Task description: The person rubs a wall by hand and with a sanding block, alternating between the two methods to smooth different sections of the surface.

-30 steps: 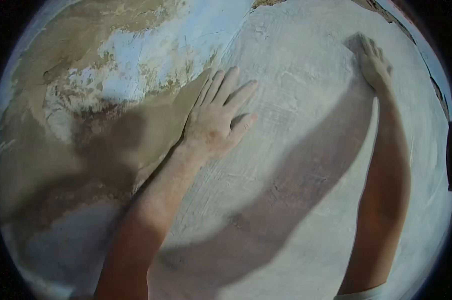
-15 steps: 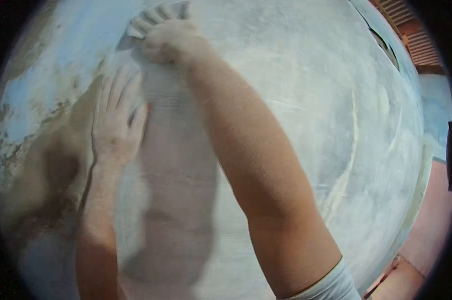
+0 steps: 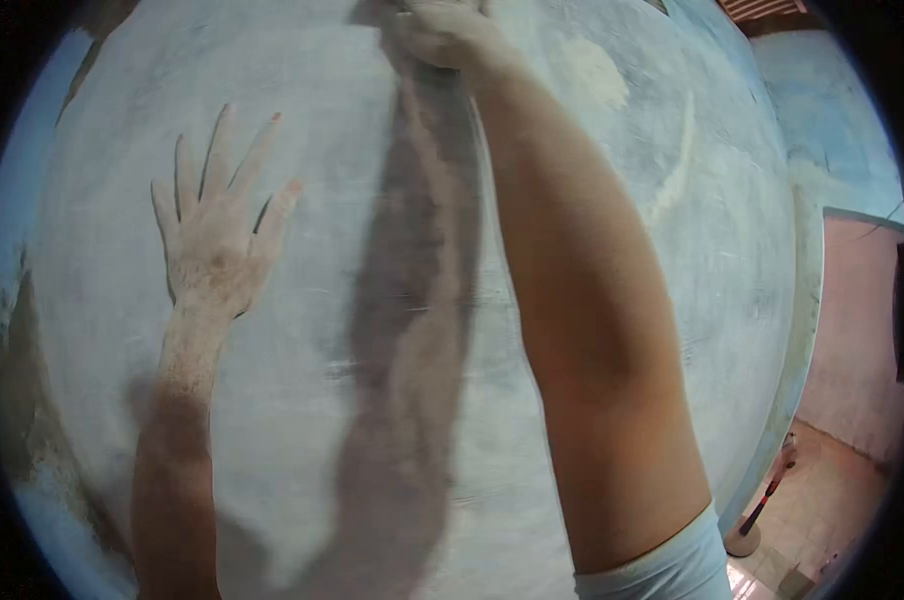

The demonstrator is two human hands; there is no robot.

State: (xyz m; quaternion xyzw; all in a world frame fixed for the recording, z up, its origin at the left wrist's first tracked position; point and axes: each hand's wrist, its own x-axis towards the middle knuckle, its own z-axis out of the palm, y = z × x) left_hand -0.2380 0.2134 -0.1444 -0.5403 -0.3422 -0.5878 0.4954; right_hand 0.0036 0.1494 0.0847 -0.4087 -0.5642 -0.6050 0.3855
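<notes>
While the left hand (image 3: pixel 217 245) lies palm-down on a pale grey-white wall (image 3: pixel 282 400), the right hand (image 3: pixel 442 35) is raised to the top edge of the view, against the upper part of the same wall. The wall fills most of the scene, straight in front of the person, and seems to bulge because of the round, wide lens. On the left hand, the fingers (image 3: pixel 218 150) are released and fanned apart, pointing upward, with the thumb set out to the right; they grasp nothing. On the right hand, the fingers are mostly cut off by the edge, so I cannot tell whether they are clenched or grasping something. A dark patch sits just beside that hand, too unclear to identify.

The right arm stretches up from a light blue sleeve (image 3: pixel 662 565) at the bottom, and a long, soft shadow (image 3: pixel 402 260) runs down the wall between the two arms. Right of the raised arm, the wall shows a pale streak (image 3: pixel 684 150). Along the far left edge is a rough brown patch (image 3: pixel 17 365). At the far right, beyond the wall's edge, are a pink wall (image 3: pixel 857 340) and a floor (image 3: pixel 822 490).
</notes>
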